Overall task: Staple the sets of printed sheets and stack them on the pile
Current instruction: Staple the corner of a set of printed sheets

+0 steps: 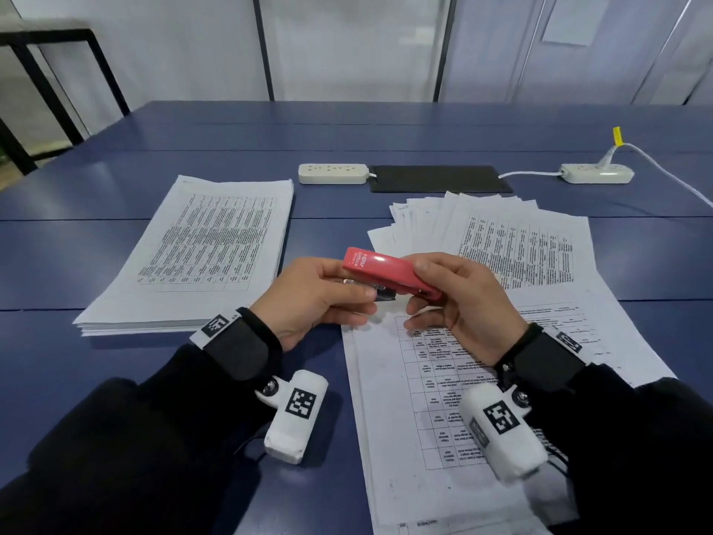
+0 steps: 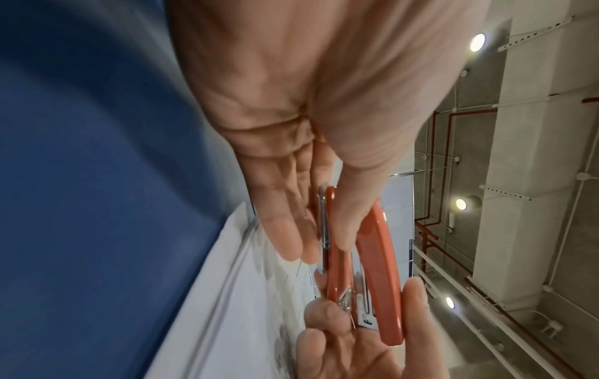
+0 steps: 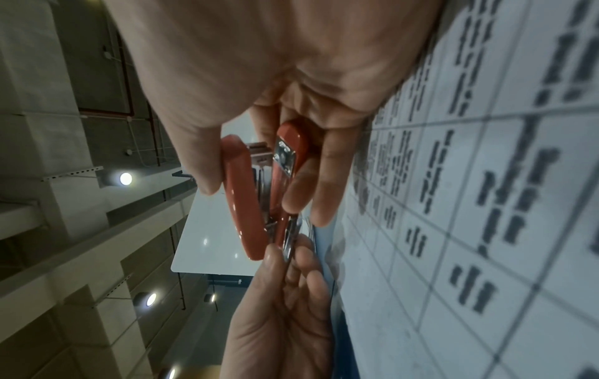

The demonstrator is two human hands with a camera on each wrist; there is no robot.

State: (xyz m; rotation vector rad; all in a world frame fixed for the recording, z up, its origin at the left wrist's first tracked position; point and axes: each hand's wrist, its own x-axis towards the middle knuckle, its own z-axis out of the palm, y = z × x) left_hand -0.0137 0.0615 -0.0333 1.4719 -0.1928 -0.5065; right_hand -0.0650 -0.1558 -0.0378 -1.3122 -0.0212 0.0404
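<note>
both hands are raised over the desk [image 1: 115,241], the right hand [image 1: 463,303] gripping the red stapler [image 1: 389,274], the left hand [image 1: 312,299] pinching its metal underside.

I see a blue table [image 1: 231,140] | far centre: white power strip [image 1: 333,174] touching the left edge of a flat black mat [image 1: 440,178] | far right: second power strip [image 1: 597,173] with white cable [image 1: 528,174] | far left: black metal frame [image 1: 42,90] | pale wall panels [image 1: 347,44] behind.
</note>
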